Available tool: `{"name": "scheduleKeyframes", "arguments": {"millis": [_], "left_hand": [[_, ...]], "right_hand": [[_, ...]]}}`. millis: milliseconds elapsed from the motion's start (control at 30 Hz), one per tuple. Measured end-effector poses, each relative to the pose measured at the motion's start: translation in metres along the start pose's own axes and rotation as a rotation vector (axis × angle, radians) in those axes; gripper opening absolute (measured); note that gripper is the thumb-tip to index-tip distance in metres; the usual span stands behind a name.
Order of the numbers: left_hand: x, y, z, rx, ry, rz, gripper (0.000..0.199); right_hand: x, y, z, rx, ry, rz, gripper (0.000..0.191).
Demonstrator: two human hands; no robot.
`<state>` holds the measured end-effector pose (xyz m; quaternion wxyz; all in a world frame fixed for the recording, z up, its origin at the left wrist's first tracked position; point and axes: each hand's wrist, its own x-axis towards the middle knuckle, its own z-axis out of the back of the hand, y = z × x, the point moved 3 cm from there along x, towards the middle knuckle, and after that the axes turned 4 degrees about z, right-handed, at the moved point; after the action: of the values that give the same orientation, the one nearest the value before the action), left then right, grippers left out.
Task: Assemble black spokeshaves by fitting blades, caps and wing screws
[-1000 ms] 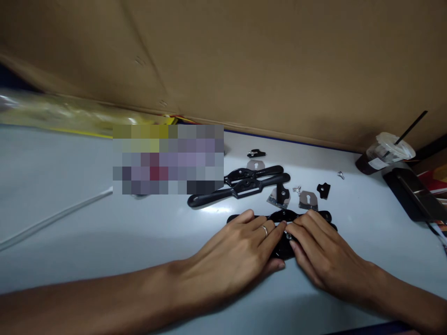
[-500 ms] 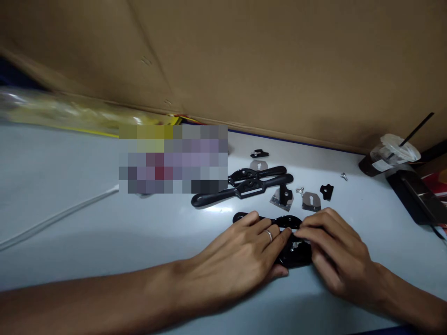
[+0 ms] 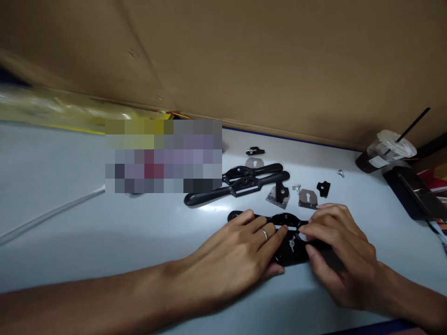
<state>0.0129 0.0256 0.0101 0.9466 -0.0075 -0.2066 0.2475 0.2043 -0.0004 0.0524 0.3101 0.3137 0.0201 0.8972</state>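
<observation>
A black spokeshave (image 3: 286, 257) with a silver wing screw (image 3: 292, 243) lies near the front of the table. My left hand (image 3: 244, 242) presses over its left side, fingers on top and thumb at the lower edge. Just behind it lies another black spokeshave body (image 3: 287, 218), partly under my left fingers. At the right side, my right hand (image 3: 345, 256) hovers close, thumb and index finger apart near the wing screw, nothing visible between them. Behind lie a slotted blade (image 3: 308, 198), a black cap plate (image 3: 323, 188) and a loose wing screw (image 3: 296, 188).
Two more spokeshave bodies (image 3: 246, 184) lie farther back, beside a blade with a cap plate (image 3: 279, 195). At right are a plastic drink cup (image 3: 387, 151) with a straw and a black device (image 3: 412, 193). A white cable (image 3: 52, 214) runs at left; a cardboard wall (image 3: 244, 60) stands behind.
My right thumb and fingers have spread and moved off the spokeshave's wing screw area, exposing more of its right handle. The wing screw appears turned. My left hand keeps its hold.
</observation>
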Motion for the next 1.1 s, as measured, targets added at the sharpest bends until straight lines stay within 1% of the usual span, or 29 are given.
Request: {"name": "scheduleKeyframes", "arguments": {"millis": [67,100,133,267,300,333,400,467,533,600,767,867,1100], "left_hand": [[-0.0005,0.0000,-0.0003,0.005,0.011,-0.006,0.036],[-0.0007,0.0001,-0.0004,0.006,0.013,-0.003,0.035],[-0.0007,0.0001,-0.0003,0.006,0.010,-0.002,0.034],[0.0002,-0.0006,0.0005,0.004,-0.010,-0.005,0.030],[0.0004,-0.0007,0.0008,0.006,-0.015,-0.007,0.031],[0.0007,-0.0007,0.0012,0.009,-0.020,-0.008,0.032],[0.0009,-0.0005,0.0018,0.009,-0.027,-0.009,0.033],[0.0008,-0.0003,0.0017,0.004,-0.023,-0.015,0.034],[0.0005,0.0000,0.0011,-0.001,-0.018,-0.016,0.033],[0.0002,0.0001,0.0004,-0.004,-0.027,-0.011,0.032],[-0.0002,-0.0001,-0.0007,-0.009,-0.060,-0.006,0.031],[0.0004,-0.0003,-0.0009,-0.011,-0.060,-0.003,0.031],[-0.0007,-0.0010,-0.0010,-0.006,-0.054,0.006,0.029]], "right_hand": [[-0.0006,-0.0006,-0.0016,0.014,-0.010,-0.009,0.029],[-0.0008,-0.0011,-0.0025,0.029,0.001,-0.018,0.032],[-0.0010,-0.0016,-0.0032,0.045,0.024,-0.023,0.039],[-0.0017,-0.0031,-0.0024,0.032,0.111,0.018,0.078],[-0.0019,-0.0034,-0.0017,0.016,0.110,0.036,0.083],[-0.0020,-0.0036,-0.0009,0.000,0.096,0.050,0.084],[-0.0019,-0.0040,0.0002,-0.018,0.046,0.052,0.076],[-0.0010,-0.0036,0.0003,-0.027,0.000,0.045,0.058],[0.0004,-0.0030,-0.0010,-0.030,-0.016,0.033,0.043],[0.0018,-0.0025,-0.0030,-0.029,-0.007,0.036,0.035],[0.0018,-0.0039,-0.0069,-0.035,0.032,0.054,0.033],[0.0010,-0.0045,-0.0076,-0.030,0.052,0.054,0.033],[0.0027,-0.0023,-0.0059,-0.034,0.048,0.065,0.031]]}}
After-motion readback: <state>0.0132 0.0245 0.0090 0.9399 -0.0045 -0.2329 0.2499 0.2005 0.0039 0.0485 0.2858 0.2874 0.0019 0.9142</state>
